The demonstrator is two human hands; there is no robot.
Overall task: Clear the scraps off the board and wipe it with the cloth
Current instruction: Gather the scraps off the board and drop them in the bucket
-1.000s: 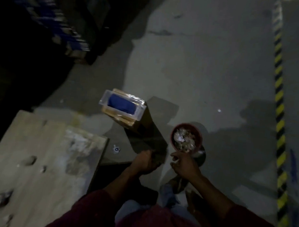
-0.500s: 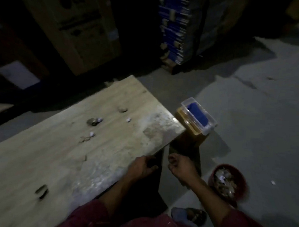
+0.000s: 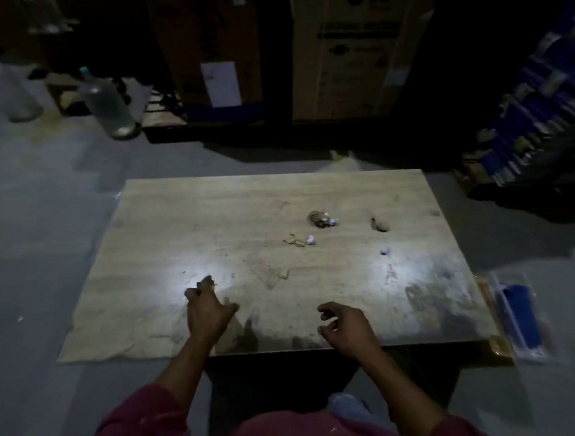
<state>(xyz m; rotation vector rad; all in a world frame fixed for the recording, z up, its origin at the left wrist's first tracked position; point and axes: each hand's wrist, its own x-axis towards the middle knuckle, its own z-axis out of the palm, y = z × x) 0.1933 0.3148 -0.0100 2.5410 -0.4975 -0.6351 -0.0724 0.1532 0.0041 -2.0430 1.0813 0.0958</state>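
Observation:
The pale wooden board lies on the floor in front of me. Scraps sit on its far right half: a brown clump, a dark piece, thin bits and small white crumbs. My left hand is over the near left part with its fingers spread, and the fingertips reach a small dark scrap. Above the near edge, my right hand hovers loosely curled and holds nothing. The blue cloth lies in a clear box beside the board's right edge.
A glass bottle stands on the floor at the back left. Large cardboard boxes line the back, and a blue stack fills the right. Grey concrete floor surrounds the board.
The view swung left from the red scrap bowl to the whole board, and the bowl left the view. Both hands moved from beside the bowl to over the board's near edge.

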